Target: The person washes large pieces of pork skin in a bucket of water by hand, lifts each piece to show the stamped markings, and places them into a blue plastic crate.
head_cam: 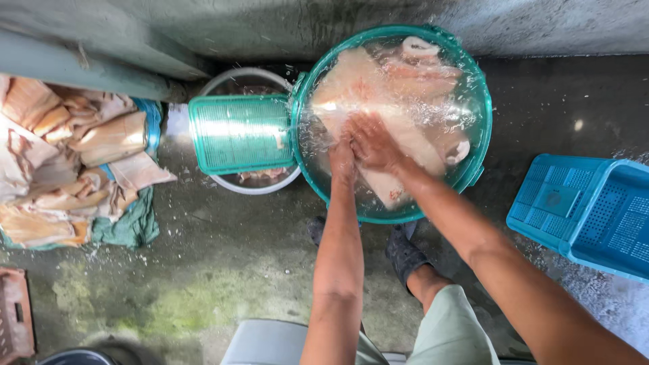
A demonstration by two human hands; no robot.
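Both hands work inside the round green basin (pixel 473 135), which stands on the wet concrete floor (pixel 223 257) and holds water and several pale fish pieces.

Left hand (pixel 342 161): lowered into the water at the near side of the basin, knuckles up. The fingers are under the disturbed surface; whether they are apart or closed cannot be told.

Right hand (pixel 372 143): laid palm-down, fingers spread apart and pressed flat on the large pale fish slab (pixel 351 84). It does not clamp the slab.

Position of the slab: its long axis runs diagonally, from the far left of the basin toward the near right edge. The greater part lies beyond the fingertips, away from the person; the near end passes under both hands. The hands are touching side by side, and the right hand has the fuller contact.

Adjacent items: a green perforated tray (pixel 240 134) rests over a white bowl (pixel 253 186) just left of the basin; a blue slotted crate (pixel 595 213) stands well apart at right; a pile of fish pieces (pixel 61 162) lies on cloth at left
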